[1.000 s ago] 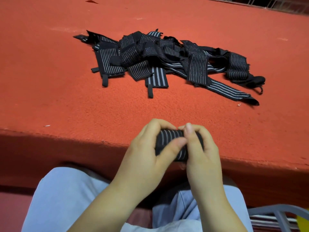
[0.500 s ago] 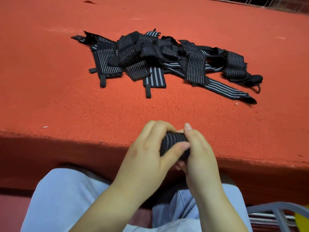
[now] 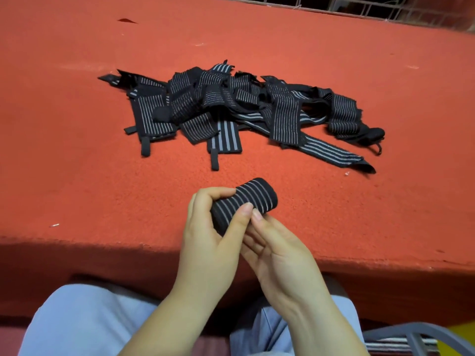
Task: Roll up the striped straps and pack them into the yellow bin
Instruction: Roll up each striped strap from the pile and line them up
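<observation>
While a red felt-covered worktop (image 3: 77,150) fills most of the head view, a person sits at its near edge with light blue trousers (image 3: 84,325) visible below. Across the far middle of the worktop lies a tangled heap of striped straps (image 3: 231,109), black with pale lines, some ends and narrow tabs trailing toward the near side and one long strap stretching out to the right. A metal grille (image 3: 385,7) runs along the far right edge of the scene. At the near right corner, a grey frame (image 3: 416,330) crosses over a sliver of yellow (image 3: 462,330); whether that is the bin cannot be told.

Just above the near edge of the worktop, well apart from the heap, the left hand (image 3: 205,242) grips a rolled strap (image 3: 244,204), a tight black cylinder ringed with pale stripes, tilted so that its right end points up and away. Its fingers curl over the far side of the roll and its thumb presses across the near side. The right hand (image 3: 280,255) lies just beside it, palm up and fingers relaxed, holding nothing, with one fingertip touching the lower edge of the roll next to the left thumb. Small pale specks lie on the felt at the left and right.
</observation>
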